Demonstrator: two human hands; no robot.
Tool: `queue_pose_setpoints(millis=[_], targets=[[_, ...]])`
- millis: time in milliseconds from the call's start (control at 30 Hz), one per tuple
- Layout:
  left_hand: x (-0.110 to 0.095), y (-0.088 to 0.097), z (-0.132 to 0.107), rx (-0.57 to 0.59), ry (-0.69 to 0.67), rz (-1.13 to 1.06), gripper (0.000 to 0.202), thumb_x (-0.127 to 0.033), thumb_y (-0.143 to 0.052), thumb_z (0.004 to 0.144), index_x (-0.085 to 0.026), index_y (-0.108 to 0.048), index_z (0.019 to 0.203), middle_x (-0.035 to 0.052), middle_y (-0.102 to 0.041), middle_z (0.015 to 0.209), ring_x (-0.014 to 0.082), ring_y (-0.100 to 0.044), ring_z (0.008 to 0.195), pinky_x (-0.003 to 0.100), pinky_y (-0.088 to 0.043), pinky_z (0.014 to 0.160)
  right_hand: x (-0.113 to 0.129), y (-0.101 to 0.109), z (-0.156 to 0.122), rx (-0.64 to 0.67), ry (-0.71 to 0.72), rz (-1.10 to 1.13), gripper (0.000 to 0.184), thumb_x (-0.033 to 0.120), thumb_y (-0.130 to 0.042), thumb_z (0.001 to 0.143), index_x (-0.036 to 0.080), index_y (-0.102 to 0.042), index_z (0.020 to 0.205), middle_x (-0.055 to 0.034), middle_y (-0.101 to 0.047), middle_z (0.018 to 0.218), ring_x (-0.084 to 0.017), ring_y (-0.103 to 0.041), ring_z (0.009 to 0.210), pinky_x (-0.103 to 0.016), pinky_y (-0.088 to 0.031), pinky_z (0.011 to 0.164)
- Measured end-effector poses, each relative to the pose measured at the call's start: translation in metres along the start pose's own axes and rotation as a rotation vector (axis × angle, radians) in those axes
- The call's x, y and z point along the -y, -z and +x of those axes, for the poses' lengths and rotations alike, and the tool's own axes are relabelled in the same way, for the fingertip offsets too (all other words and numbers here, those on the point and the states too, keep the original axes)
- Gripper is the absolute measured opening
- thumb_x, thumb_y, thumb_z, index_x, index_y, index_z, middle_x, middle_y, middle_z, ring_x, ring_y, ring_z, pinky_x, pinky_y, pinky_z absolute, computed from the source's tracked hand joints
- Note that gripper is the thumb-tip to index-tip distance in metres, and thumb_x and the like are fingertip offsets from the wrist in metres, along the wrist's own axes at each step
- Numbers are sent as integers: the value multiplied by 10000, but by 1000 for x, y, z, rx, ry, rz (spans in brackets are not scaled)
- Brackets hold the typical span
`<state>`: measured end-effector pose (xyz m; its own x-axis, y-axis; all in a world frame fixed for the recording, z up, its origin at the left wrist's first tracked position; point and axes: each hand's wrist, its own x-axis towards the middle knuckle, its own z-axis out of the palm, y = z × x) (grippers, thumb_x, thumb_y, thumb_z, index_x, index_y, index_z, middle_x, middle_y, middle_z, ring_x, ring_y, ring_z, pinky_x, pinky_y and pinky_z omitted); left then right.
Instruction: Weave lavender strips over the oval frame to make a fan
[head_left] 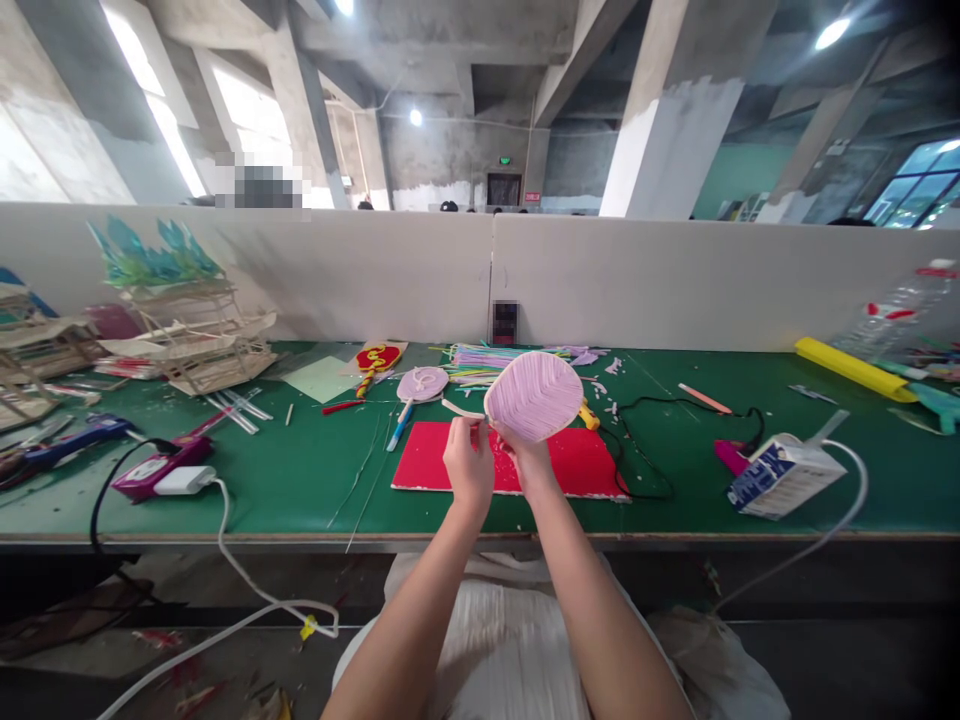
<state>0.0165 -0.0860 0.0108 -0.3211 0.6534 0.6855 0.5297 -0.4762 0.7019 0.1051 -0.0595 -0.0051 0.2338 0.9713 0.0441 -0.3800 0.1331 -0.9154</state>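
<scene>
Lowest in the frame, a lap in pale cloth sits under two bare forearms that rise toward the centre. The left hand [468, 462] is pinched shut on a thin pale strip [463, 409] that runs up and left from its fingertips. Just right of it, the right hand [529, 458] grips the lower edge of a pink leaf-shaped fan [534, 396], held tilted above the table with its ribbed face toward the camera; the strip's near end meets the fan's left edge.

Directly beneath both hands lies a red sheet [570, 462] on the green table [300, 480], whose front edge crosses the frame below the wrists. To the lower left, a white cable [225, 540] hangs off that edge to the floor, fed from a white plug beside a magenta tool [154, 470]. At right, a small blue and white carton [780, 478] lies tipped, a black cord [660, 440] looping between it and the red sheet.

Bare green surface opens left and right of the red sheet. Farther back, a second small pink fan [421, 384] and a heap of coloured straws [480, 358] crowd the middle; a wooden boat model [202, 345] fills the upper left, a yellow roll [855, 369] the right. A white partition [375, 270] closes the far edge.
</scene>
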Motion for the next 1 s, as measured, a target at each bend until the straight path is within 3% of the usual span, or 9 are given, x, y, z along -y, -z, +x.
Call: queue_pose_setpoints(millis=[300, 533, 733, 1000], targets=[[14, 0, -14, 94, -251, 54, 167, -204, -507, 882, -231, -671, 876, 77, -684, 903, 204, -598, 860, 320, -403, 783, 6, -5, -4, 18, -13, 88, 322, 321, -788, 491, 202, -597, 722, -10, -634, 750, -171, -591, 742, -277, -464, 615], [19, -2, -25, 67, -490, 187, 203, -147, -516, 887, -237, -680, 965, 89, -687, 947, 208, -588, 892, 326, -396, 765, 14, -5, -6, 49, -52, 188, 294, 286, -798, 474, 211, -607, 685, -1, -619, 674, -186, -591, 741, -307, -486, 639], [25, -4, -28, 142, -524, 137, 199, -180, -494, 912, -211, -670, 1001, 77, -707, 908, 198, -616, 847, 321, -435, 715, 14, -3, -5, 89, -104, 238, 270, 272, -808, 473, 209, -632, 668, 12, -638, 686, -163, -585, 736, -292, -489, 673], [30, -5, -33, 233, -489, 24, 240, -177, -448, 933, -192, -631, 1086, 79, -715, 989, 164, -678, 913, 268, -552, 812, 13, 2, -8, 81, -111, 272, 294, 262, -823, 496, 195, -674, 740, 17, -653, 728, -146, -594, 758, -261, -480, 679]])
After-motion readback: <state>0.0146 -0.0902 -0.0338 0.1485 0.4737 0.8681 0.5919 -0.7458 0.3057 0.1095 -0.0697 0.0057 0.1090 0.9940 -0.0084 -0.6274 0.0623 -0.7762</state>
